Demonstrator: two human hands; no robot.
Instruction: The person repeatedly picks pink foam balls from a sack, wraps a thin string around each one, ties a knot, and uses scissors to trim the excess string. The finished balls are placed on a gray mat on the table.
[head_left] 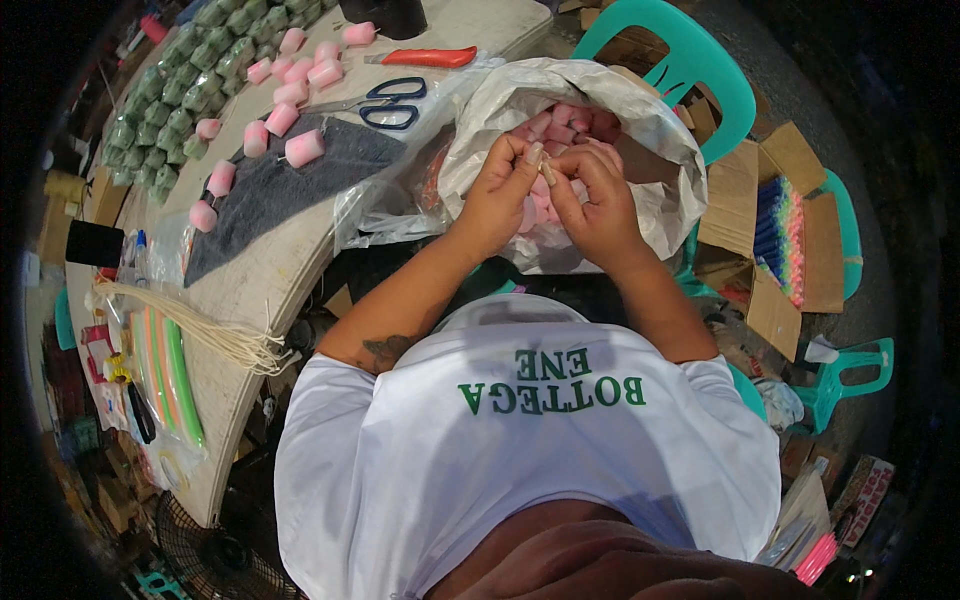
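Note:
Over the mouth of a large white sack (470, 120), my two hands meet fingertip to fingertip. My left hand (505, 185) is closed in a pinch, thumb pressed to the fingers. My right hand (595, 195) is curled beside it, its thumb and forefinger pinching too. Something small and pale seems to be between the fingertips, too small to name. Below and behind the hands, the sack holds many pink chunks (570, 120). Pink and white cylinders (305, 148), short and candle-like, lie on the table to the left, some on a dark grey cloth (300, 195).
On the white table (265, 290) lie dark-handled scissors (392, 103), a red cutter knife (430, 57), a bundle of white cords (200, 325) and rows of green wrapped pieces (180, 95). Teal chairs (730, 80) and an open carton (790, 235) of colourful sticks stand to the right.

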